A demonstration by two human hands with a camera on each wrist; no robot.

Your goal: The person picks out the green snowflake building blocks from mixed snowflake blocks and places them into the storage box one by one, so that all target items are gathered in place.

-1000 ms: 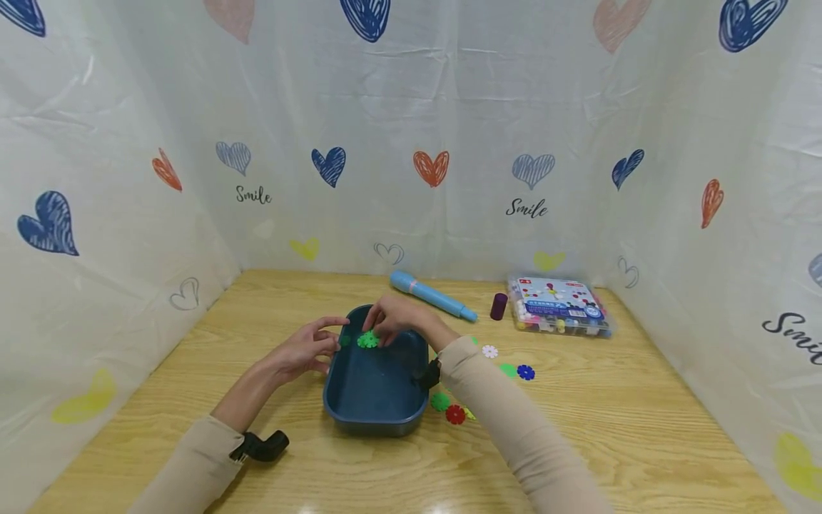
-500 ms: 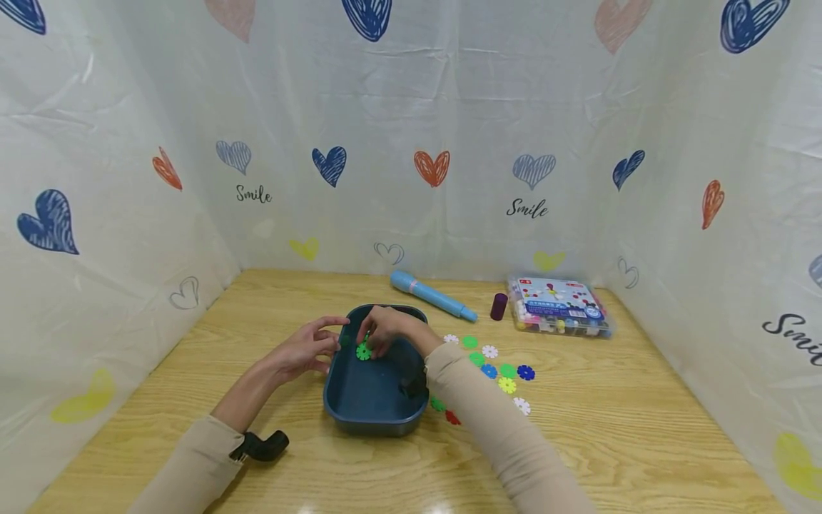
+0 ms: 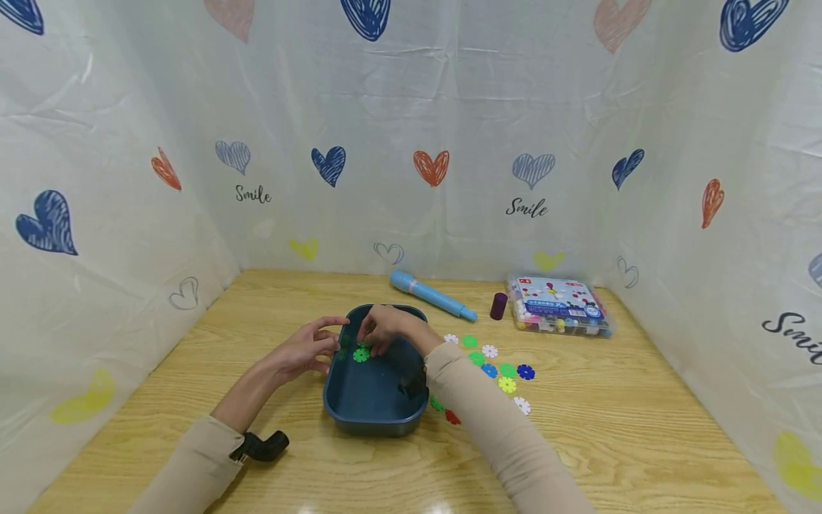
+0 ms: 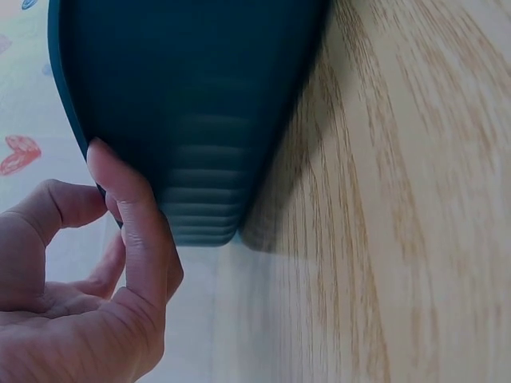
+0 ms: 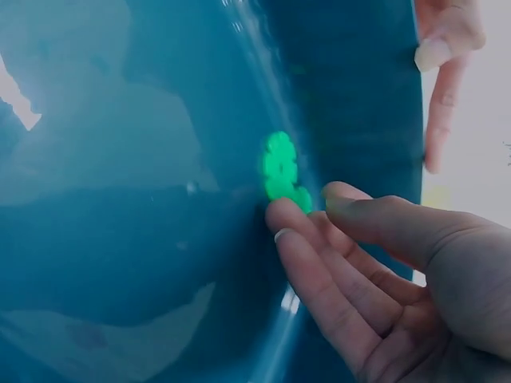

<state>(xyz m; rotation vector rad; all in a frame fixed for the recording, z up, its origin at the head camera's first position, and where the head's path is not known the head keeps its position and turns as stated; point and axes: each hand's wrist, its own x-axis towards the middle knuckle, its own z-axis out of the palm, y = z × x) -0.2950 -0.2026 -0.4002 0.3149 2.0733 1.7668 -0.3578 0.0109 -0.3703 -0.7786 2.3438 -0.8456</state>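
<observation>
A dark blue bin (image 3: 375,421) stands on the wooden table (image 3: 642,428). My left hand (image 3: 305,351) grips its left rim: the thumb (image 4: 132,215) lies on the bin's outer wall (image 4: 200,96), and a finger (image 5: 439,120) hangs over the rim. My right hand (image 3: 384,330) reaches into the far left of the bin. A green snowflake disc (image 3: 362,354) sits at its fingertips, low against the bin's inside (image 5: 160,239). The green disc's (image 5: 281,169) lower edge lies between the thumb and forefinger tips of that right hand (image 5: 307,206).
Several coloured snowflake discs (image 3: 497,370) lie on the table right of the bin. Behind them are a light blue cylinder toy (image 3: 433,296), a small purple cylinder (image 3: 499,305) and a clear plastic box of pieces (image 3: 560,307). Heart-printed sheets wall in three sides.
My right hand has moved left and down, carrying the green disc lower into the bin. Its forearm has uncovered more discs on the table. The left hand has stayed put.
</observation>
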